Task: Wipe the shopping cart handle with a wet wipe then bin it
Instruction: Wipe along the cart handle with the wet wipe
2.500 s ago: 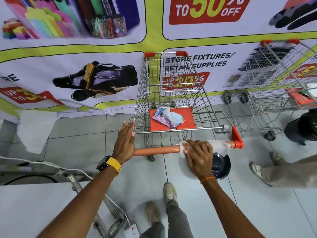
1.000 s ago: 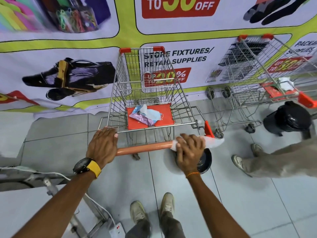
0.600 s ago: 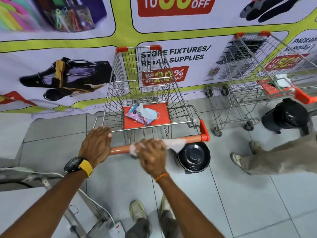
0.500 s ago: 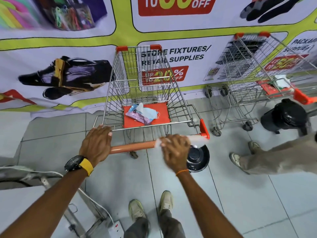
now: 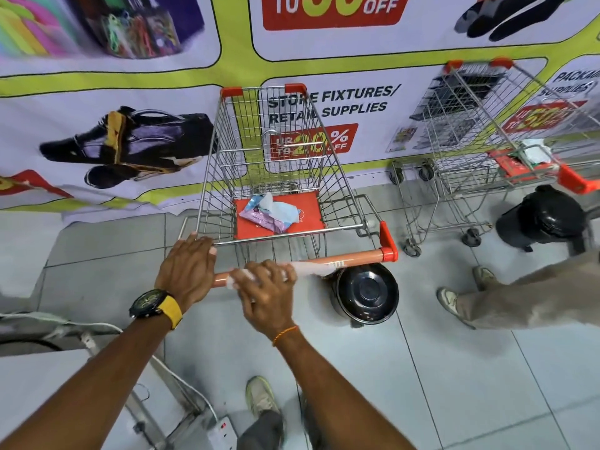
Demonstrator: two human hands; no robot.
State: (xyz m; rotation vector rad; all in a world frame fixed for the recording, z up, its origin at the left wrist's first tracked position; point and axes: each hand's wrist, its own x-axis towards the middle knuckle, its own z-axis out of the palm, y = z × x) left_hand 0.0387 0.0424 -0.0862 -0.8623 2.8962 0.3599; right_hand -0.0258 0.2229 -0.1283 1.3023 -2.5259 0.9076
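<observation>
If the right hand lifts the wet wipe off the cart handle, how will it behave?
Probably limp: the wet wipe drapes over the handle beside the right hand. Likely light, being thin. It may cling, if damp.

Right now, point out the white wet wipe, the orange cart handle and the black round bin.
white wet wipe point(image 5: 311, 269), head view, trailing end
orange cart handle point(image 5: 360, 255), head view, bare bar
black round bin point(image 5: 367, 293), head view, lid

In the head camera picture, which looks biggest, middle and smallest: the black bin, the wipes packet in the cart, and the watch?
1. black bin
2. wipes packet
3. watch
The watch sits nearer the camera, so packet versus watch is unsure.
</observation>
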